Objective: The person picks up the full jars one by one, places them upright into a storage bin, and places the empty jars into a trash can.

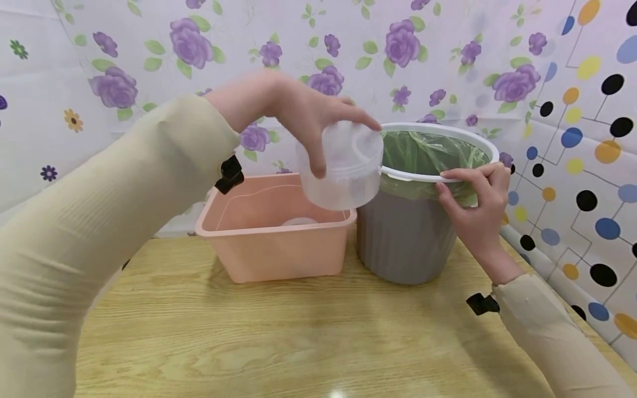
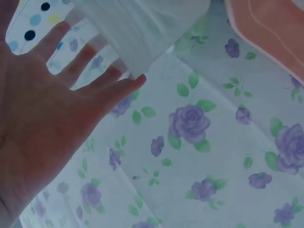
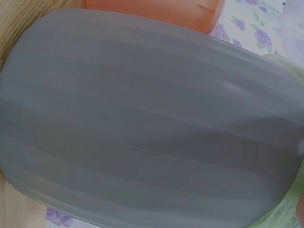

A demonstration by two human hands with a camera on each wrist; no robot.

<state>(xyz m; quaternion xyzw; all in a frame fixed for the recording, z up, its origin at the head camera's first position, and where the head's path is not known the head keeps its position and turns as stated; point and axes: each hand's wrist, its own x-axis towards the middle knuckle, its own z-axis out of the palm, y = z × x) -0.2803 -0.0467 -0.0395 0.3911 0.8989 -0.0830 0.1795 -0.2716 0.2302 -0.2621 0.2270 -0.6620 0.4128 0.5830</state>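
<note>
My left hand grips a round, translucent plastic tub from above, thumb on the near side and fingers reaching across it. The tub is held in the air, tilted, between the pink basin and the trash can, overlapping the can's left rim in the head view. In the left wrist view, the fingers of that hand spread along the tub's wall. My right hand pinches the white rim of the grey trash can, over its green liner bag.
The pink basin stands left of the can on the wooden table, with a clear round item inside. A flowered curtain hangs behind, and a dotted sheet covers the right side.
</note>
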